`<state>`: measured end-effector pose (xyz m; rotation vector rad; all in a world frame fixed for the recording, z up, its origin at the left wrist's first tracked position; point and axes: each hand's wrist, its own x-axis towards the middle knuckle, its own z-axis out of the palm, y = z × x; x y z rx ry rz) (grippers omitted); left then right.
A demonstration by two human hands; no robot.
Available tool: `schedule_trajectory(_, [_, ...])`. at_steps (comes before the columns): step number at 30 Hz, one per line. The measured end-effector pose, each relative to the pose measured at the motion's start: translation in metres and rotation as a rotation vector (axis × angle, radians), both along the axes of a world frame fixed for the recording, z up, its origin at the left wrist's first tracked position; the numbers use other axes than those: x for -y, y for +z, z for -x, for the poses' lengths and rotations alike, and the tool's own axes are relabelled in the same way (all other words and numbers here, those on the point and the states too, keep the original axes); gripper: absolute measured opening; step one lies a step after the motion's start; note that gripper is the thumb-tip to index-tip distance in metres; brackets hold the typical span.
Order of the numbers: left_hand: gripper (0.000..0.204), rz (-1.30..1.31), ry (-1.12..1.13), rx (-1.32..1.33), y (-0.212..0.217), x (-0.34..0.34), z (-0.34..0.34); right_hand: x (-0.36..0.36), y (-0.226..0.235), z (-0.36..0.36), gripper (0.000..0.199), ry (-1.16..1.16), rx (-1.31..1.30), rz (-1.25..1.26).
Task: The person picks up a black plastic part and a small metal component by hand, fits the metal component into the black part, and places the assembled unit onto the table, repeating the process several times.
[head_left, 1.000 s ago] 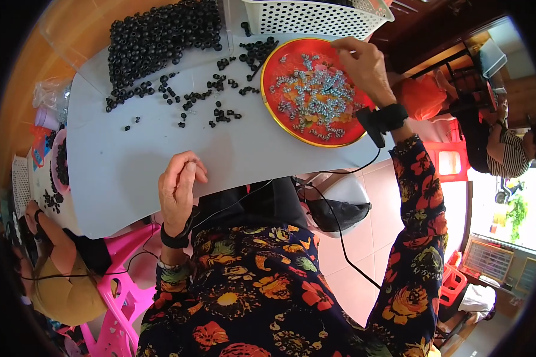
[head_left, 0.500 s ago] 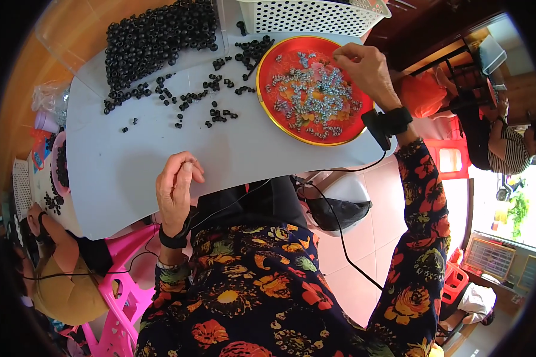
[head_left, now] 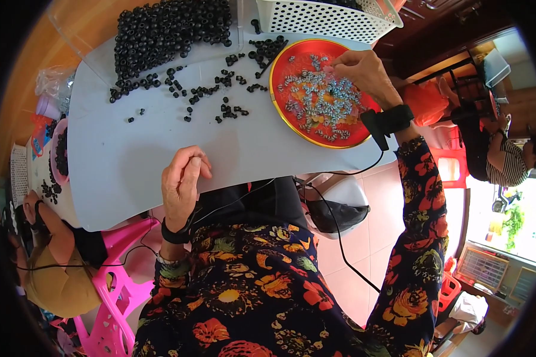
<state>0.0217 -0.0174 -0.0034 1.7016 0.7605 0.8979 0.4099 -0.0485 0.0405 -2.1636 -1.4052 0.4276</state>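
Note:
My right hand (head_left: 360, 72) is over the far right of a round red tray (head_left: 280, 113) with a gold rim. Its thumb and fingers are pinched together, close to small silvery metal pieces (head_left: 321, 98) heaped in the tray. Whatever the fingertips hold is too small to make out. My left hand (head_left: 183, 178) rests at the table's near edge with its fingers curled in and the thumb laid against them. Its palm side is hidden, so any held thing cannot be seen. Small black round parts (head_left: 226, 110) lie scattered on the table between my left hand and the far side.
A clear bin (head_left: 173, 35) at the far left spills a big heap of black parts. Behind the tray stands a white perforated basket (head_left: 327, 18). The grey table (head_left: 131, 172) has a curved edge. Beside it on the left are a pink chair (head_left: 116, 291) and another person's arm (head_left: 56, 238).
My right hand has dipped a little lower and to the left over the tray's pieces. The left hand stays curled, while the whole table has shifted slightly in the picture.

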Motion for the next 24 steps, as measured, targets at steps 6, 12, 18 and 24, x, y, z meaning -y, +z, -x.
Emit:
schedule_trajectory(6, [0.015, 0.029, 0.015, -0.035, -0.001, 0.000, 0.002, 0.000, 0.004, 0.010, 0.020, 0.091, 0.163, 0.011])
schedule_trajectory(12, [0.015, 0.013, -0.005, 0.005, 0.001, 0.000, 0.000, -0.002, 0.003, 0.013, 0.019, 0.114, 0.220, 0.036])
schedule_trajectory(18, [0.014, 0.024, -0.002, -0.028, 0.002, 0.000, 0.002, -0.002, -0.005, 0.003, 0.018, 0.221, 0.210, -0.020])
schedule_trajectory(24, [0.014, 0.029, -0.011, -0.001, 0.000, -0.001, 0.001, -0.006, -0.005, 0.013, 0.018, 0.220, 0.314, -0.029])
